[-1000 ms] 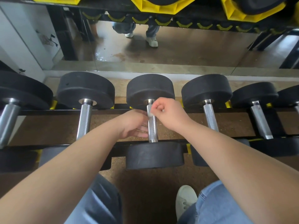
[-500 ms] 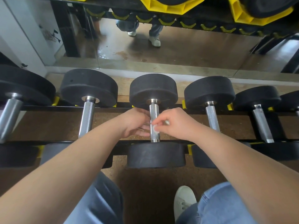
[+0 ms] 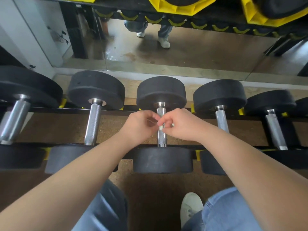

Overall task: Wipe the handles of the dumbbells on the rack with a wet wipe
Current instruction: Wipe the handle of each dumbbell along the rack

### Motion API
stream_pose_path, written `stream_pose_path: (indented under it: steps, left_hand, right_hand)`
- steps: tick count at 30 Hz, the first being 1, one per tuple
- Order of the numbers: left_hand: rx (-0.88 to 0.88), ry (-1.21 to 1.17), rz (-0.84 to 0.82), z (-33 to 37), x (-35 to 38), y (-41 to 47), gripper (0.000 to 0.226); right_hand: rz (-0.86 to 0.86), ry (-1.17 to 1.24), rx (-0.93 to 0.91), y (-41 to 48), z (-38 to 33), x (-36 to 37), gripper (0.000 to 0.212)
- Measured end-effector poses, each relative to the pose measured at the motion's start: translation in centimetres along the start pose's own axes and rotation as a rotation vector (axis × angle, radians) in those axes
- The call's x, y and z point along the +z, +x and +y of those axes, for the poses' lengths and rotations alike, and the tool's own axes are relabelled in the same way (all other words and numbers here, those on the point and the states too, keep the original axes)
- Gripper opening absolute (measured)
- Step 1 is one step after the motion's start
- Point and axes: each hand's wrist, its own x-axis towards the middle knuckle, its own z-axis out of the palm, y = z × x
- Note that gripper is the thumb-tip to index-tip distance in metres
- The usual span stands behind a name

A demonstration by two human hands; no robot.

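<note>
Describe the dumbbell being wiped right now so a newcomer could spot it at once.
Start at the low black rack in front of the floor mirror, with its row of black-ended dumbbells. The dumbbell being wiped lies mid-row. It alone has both hands at its handle: left hand, right hand.

both hands (image 3: 140, 125) crowd centre handle (image 3: 161, 135); neighbouring handles (image 3: 93, 124) unobstructed, open gaps between them.

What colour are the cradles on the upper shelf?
Bright yellow plastic cradles, clearest in the head view.
</note>
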Motion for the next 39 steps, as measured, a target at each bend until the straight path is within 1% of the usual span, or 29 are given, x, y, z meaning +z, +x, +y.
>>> stream_pose_path:
  steps: [3, 5, 6, 9, 13, 14, 16, 18, 21, 22, 24, 26, 27, 29, 31, 33, 36, 37, 39]
  left_hand:
    - [0.056, 0.001, 0.096, -0.2, 1.0, -0.8, 0.017]
    - [0.067, -0.01, 0.132, -0.3, 1.3, -0.9, 0.014]
    - [0.077, 0.002, 0.153, -0.3, 1.3, -0.7, 0.011]
    - [0.108, 0.031, 0.192, 0.1, 1.2, -0.1, 0.008]
    - [0.092, 0.026, 0.233, 0.6, 1.3, 1.0, 0.01]
    - [0.09, 0.045, 0.246, 0.6, 1.4, 1.2, 0.011]
    - [0.103, 0.089, 0.267, 0.7, 1.6, 1.1, 0.014]
    - [0.152, 0.115, 0.26, 0.7, 1.7, 0.6, 0.019]
    - [0.233, 0.176, 0.209, 0.6, 1.4, -0.1, 0.029]
    - [0.24, 0.188, 0.217, 0.6, 1.4, -0.1, 0.028]
    - [0.185, 0.155, 0.227, 0.8, 1.2, 0.2, 0.019]
    - [0.059, 0.05, 0.207, 1.4, 1.2, 0.7, 0.006]
    - [-0.007, -0.009, 0.209, 1.7, 1.1, 0.9, 0.004]
    - [-0.112, -0.084, 0.245, 1.9, 0.9, 1.4, 0.011]
    - [-0.189, -0.141, 0.239, 1.7, 0.6, 1.5, 0.008]
    - [-0.231, -0.184, 0.136, 1.2, 0.3, 1.1, 0.01]
    - [-0.285, -0.103, -0.09, 1.0, -0.1, -0.4, 0.01]
    - [-0.302, -0.095, -0.128, 0.9, -0.1, -0.8, 0.009]
    - [-0.301, -0.101, -0.111, 0.7, 0.1, -0.9, 0.012]
  right_hand:
    - [0.106, 0.107, 0.064, 0.3, 0.5, 0.3, 0.01]
    - [0.178, 0.16, 0.117, 0.5, 0.8, 0.3, 0.01]
    - [0.186, 0.172, 0.129, 0.5, 0.8, 0.2, 0.009]
    - [0.157, 0.191, 0.127, 0.5, 0.9, -0.1, 0.001]
    - [0.11, 0.263, 0.158, 0.6, 1.1, -0.7, 0.013]
    - [0.119, 0.264, 0.16, 0.7, 1.0, -0.8, 0.013]
    - [0.161, 0.253, 0.17, 0.9, 0.7, -0.7, 0.003]
    - [0.165, 0.269, 0.2, 1.1, 0.5, -0.5, 0.008]
    - [0.081, 0.384, 0.284, 1.2, 0.3, -0.6, 0.01]
    - [0.059, 0.445, 0.306, 1.2, 0.2, -0.7, 0.011]
    - [0.06, 0.577, 0.334, 1.2, 0.1, -1.1, 0.014]
    - [0.096, 0.599, 0.334, 1.3, 0.0, -1.6, 0.015]
    - [0.113, 0.556, 0.32, 1.3, 0.0, -1.7, 0.016]
    - [0.117, 0.439, 0.292, 1.4, 0.0, -1.9, 0.02]
    - [0.108, 0.383, 0.272, 1.5, 0.1, -1.8, 0.023]
    - [0.111, 0.363, 0.261, 1.4, 0.1, -1.6, 0.026]
    - [0.102, 0.339, 0.257, 1.4, 0.2, -1.3, 0.03]
    - [0.1, 0.336, 0.258, 1.4, 0.1, -1.2, 0.031]
    - [0.102, 0.329, 0.258, 1.5, 0.0, -1.2, 0.031]
